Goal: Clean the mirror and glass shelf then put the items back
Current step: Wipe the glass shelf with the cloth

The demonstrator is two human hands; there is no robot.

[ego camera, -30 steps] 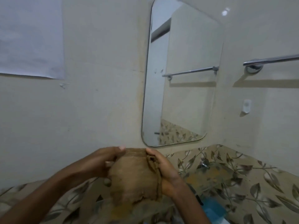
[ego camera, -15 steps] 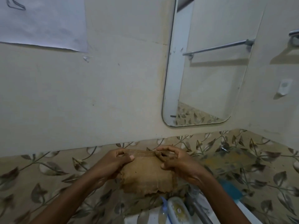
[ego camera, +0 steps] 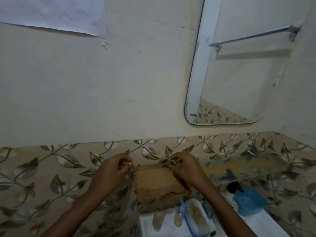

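Cloth (ego camera: 154, 183), brown and folded, hangs pinched at its top corners by left hand (ego camera: 112, 170) and right hand (ego camera: 185, 167), mirror (ego camera: 239, 69) at two o'clock.

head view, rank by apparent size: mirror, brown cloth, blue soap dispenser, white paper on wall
1. Mirror, though cut off at the top.
2. White paper, also cropped by the frame.
3. Brown cloth, nearer the camera.
4. Blue soap dispenser, smallest.

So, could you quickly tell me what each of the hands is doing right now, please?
Left hand: closed, pinching the top left edge of the brown cloth.
Right hand: closed, gripping the cloth's top right corner.
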